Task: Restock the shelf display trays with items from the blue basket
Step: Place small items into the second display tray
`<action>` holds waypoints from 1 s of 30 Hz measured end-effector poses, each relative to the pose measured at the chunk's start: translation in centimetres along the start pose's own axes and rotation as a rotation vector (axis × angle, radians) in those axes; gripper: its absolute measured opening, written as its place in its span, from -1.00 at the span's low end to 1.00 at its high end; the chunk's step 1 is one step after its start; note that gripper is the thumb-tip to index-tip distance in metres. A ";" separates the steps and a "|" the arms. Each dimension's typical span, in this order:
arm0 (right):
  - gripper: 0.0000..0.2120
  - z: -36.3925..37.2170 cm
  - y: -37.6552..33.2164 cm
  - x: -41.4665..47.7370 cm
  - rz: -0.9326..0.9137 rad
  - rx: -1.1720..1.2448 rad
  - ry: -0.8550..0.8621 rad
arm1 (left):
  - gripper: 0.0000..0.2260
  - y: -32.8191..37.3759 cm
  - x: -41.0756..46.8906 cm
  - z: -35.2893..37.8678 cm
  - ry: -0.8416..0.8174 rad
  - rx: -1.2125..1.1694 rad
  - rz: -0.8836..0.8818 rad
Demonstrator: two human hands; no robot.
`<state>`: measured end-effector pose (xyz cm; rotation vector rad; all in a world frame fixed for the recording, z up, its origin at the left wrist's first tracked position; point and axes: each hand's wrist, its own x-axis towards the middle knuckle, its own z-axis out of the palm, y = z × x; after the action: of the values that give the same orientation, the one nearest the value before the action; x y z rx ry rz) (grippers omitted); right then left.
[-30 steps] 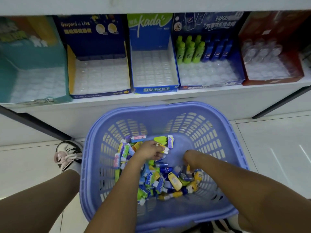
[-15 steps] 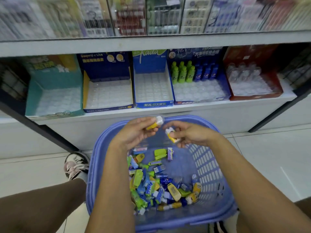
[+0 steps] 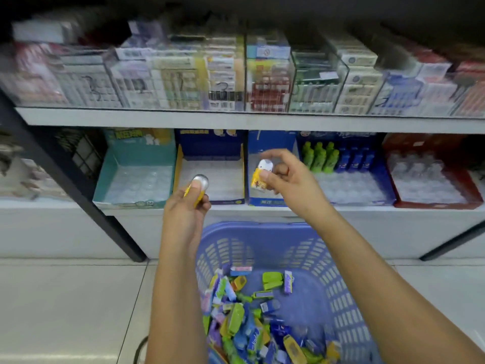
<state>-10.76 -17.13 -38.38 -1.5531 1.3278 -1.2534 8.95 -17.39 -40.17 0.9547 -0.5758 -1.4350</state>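
Note:
The blue basket (image 3: 338, 292) sits on the floor below the shelf, holding several small colourful packets. My left hand (image 3: 187, 214) pinches a small yellow item with a clear round cap (image 3: 200, 183), raised in front of the yellow-edged tray (image 3: 179, 177). My right hand (image 3: 288, 179) pinches a second yellow and white item (image 3: 261, 173) in front of the blue middle tray (image 3: 267, 201). Both items are held above the shelf edge, in the air. A teal tray (image 3: 105, 179) stands at the left.
A blue tray (image 3: 388, 179) with green and blue bottles at its back and a red tray (image 3: 469, 190) with clear items stand to the right. The upper shelf carries glass-fronted stacks of boxed goods (image 3: 236, 82). A black shelf post (image 3: 86, 195) slants at the left.
Both hands rose out of the basket with one yellow item each and moved up to the trays. The view tilted upward, bringing the upper shelf into sight.

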 end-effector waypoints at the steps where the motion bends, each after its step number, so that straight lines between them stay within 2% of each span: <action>1: -0.75 1.1 0.0 1.0 -0.005 -0.009 0.015 | -0.91 0.2 0.4 -0.6 0.045 0.008 0.019; 4: -0.80 3.8 0.2 4.3 -0.015 -0.050 0.087 | -0.91 0.4 1.8 -2.2 0.131 0.057 0.099; 7: -0.86 5.3 0.6 8.1 0.011 -0.200 0.124 | -0.88 0.4 3.1 -2.5 0.108 0.150 0.166; 9: -0.87 5.4 1.1 10.0 0.079 -0.320 0.176 | -0.83 0.3 3.8 -2.1 0.074 0.306 0.174; 11: -0.79 5.1 1.8 11.3 0.122 -0.320 0.219 | -0.83 0.1 4.4 -1.5 0.033 0.500 0.188; 14: -0.77 4.9 2.6 12.1 0.097 -0.342 0.186 | -0.80 -0.7 5.1 -1.0 0.023 0.788 0.252; 16: -0.78 5.3 3.1 12.7 0.073 -0.337 0.138 | -0.79 -1.2 5.2 -1.0 0.036 0.888 0.268; 22: -0.80 9.4 3.8 14.8 -0.033 -0.418 -0.008 | -0.80 -1.9 5.7 -1.6 0.071 0.881 0.258; 27: -0.80 12.6 3.3 16.5 -0.056 -0.483 -0.211 | -0.86 -1.8 6.0 -1.8 0.055 0.670 0.128; 30: -0.80 13.0 3.4 16.6 -0.076 -0.568 -0.244 | -0.87 -1.8 6.1 -2.0 0.050 0.611 0.104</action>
<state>0.77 -34.90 -41.44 -2.0839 1.5507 -0.7202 10.19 -22.73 -44.04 1.4077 -1.0426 -1.1519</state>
